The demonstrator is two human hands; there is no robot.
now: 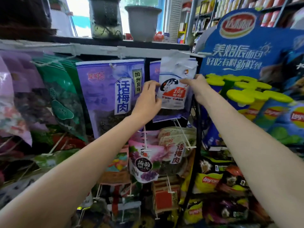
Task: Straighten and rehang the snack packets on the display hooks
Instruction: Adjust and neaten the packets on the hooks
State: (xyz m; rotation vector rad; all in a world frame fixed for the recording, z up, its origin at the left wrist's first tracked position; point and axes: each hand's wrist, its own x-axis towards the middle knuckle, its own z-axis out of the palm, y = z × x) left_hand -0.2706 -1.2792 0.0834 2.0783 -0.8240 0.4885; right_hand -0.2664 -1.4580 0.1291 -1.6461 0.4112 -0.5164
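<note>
The white candy packet (174, 84) hangs on a hook (199, 54) under the top rail, at about 1 o'clock from the middle of the view. Its long side runs up and down, its top leans a little to the right, and its printed face looks toward the camera. The left hand (148, 97) pinches its left edge, and the right hand (196, 87) grips its right edge. Behind it hangs a purple packet (172, 115). At 9 o'clock is a big purple packet (111, 96), at 3 o'clock a blue cardboard stand (238, 51), and at 6 o'clock a grape jelly packet (144, 163).
</note>
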